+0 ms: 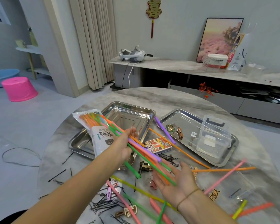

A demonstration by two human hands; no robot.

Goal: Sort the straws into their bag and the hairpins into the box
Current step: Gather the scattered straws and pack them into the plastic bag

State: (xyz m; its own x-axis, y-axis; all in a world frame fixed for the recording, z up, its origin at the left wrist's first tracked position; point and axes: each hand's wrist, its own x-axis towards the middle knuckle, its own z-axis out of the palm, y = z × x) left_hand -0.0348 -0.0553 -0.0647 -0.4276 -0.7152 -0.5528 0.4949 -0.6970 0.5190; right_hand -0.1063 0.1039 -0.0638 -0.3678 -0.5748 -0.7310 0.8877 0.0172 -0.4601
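From where I stand, the person's left hand [128, 143] has its fingers curled round a bundle of straws [145, 151], gripping it about a third of the way along. The right hand [178, 181] lies flat and palm up, fingers spread, with the bundle's near ends across its fingers. The far tips point to ten o'clock and overlap the straw bag [94, 125], which lies on the left steel tray [136, 110]. I cannot tell whether they are inside its mouth.

Those straws look feather-light, smooth and springy, so a loose grip would likely let them fan out or slide apart. I'd hold them near the middle and square the ends against the flat palm before feeding them in. The thin bag is floppy and may need pinning down.

More straws lie loose on the round marble table [168, 97], from three round to six o'clock. The black hairpins [170, 157] lie in tangled heaps at the centre and at six o'clock. They are thin, flat and slippery, so best pinched up by fingertip. The clear plastic box [215, 136] sits in the right steel tray [176, 111], at two o'clock.
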